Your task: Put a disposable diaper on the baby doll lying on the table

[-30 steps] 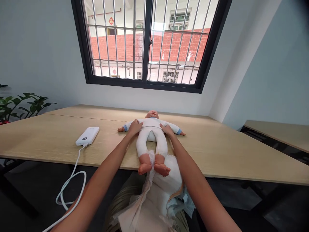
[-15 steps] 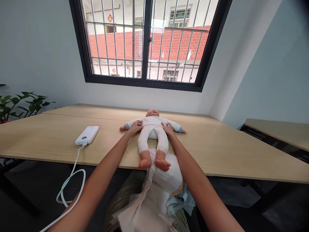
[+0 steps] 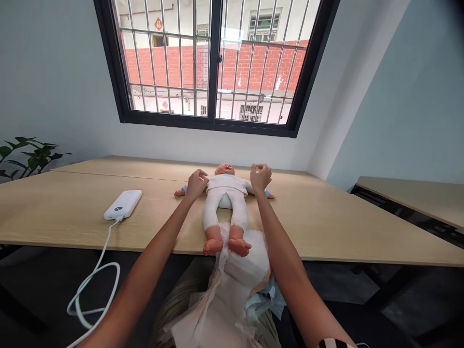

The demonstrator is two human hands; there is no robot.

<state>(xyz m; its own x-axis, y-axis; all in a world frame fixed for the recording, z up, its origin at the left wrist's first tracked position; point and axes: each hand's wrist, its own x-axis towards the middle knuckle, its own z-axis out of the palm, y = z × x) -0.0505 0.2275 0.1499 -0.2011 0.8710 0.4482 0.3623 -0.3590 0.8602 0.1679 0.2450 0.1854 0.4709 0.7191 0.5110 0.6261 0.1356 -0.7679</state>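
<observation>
A baby doll [image 3: 226,186] in a white top and trousers lies on its back on the table, head away from me and bare feet at the near edge. My left hand [image 3: 197,183] is beside the doll's shoulder on the left, fingers bent and apart; whether they touch the sleeve I cannot tell. Above the doll's other arm, my right hand [image 3: 261,178] is lifted, its fingers loosely curled, slightly blurred and holding nothing I can see. An unfolded diaper [image 3: 241,280] hangs from under the doll's feet over the table edge onto my lap.
On the left of the wooden table [image 3: 326,222] lies a white power bank [image 3: 123,204] with a white cable [image 3: 105,251] running down over the edge. A barred window [image 3: 213,124] is behind the table. Another table [image 3: 416,198] stands at the right, a plant [image 3: 31,157] at the left.
Both hands have come off the doll's waist and moved up toward its shoulders. The right hand has risen and swung outward. The view has shifted slightly.
</observation>
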